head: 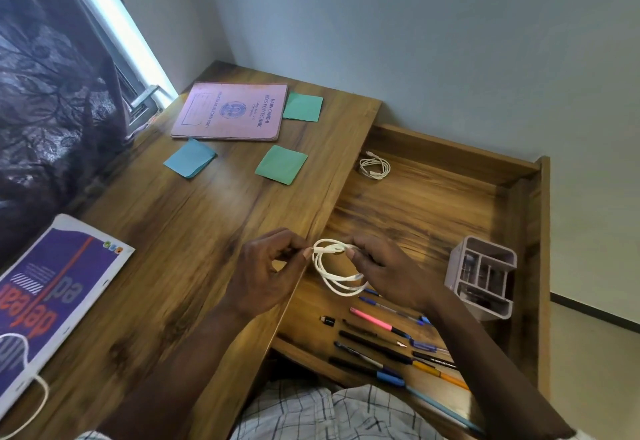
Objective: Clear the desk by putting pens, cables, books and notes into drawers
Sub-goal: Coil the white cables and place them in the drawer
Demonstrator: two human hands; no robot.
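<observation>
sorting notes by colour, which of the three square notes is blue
The leftmost note, nearest the curtain, off the pink book's left corner. The note right of the book and the note below it are green.

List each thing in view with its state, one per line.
Drawer: pulled open.
White cable: coiled, held above the drawer.
Left hand: pinches the cable's end.
Right hand: grips the coil.
Second cable: coiled, lying in the drawer's far corner.
Pens: lying loose in the drawer.
Pink record book: closed, on the desk.
Purple book: closed, on the desk.
Sticky notes: flat on the desk.
</observation>
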